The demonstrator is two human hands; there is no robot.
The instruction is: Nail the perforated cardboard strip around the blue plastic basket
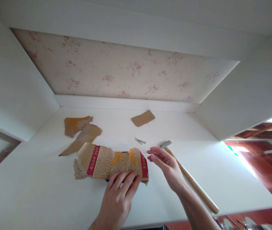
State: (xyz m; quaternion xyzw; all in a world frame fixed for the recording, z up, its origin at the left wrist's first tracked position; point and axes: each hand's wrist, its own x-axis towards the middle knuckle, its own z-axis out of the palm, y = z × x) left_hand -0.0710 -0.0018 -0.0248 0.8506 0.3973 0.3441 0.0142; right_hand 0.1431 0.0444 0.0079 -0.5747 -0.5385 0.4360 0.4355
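Observation:
A torn piece of cardboard (104,163) with red printed bands, orange patches and many punched holes lies on the white tabletop, over something blue that shows only at its edges. My left hand (119,195) holds its near edge, fingers bent over the top and thumb hidden. Just off its right end, my right hand (166,166) is open and holds nothing, fingers apart. Beyond that hand lies a hammer (191,179), its metal head (166,144) pointing away and its wooden handle running toward me. Several thin nails (140,141) lie loosely together behind the cardboard.
Two torn cardboard scraps (76,125) lie at the back left, and a small hole-marked cardboard piece (143,118) at the back. White panels and a flower-patterned wall enclose the white tabletop (54,191). Past its right edge, a reddish floor (258,159) shows.

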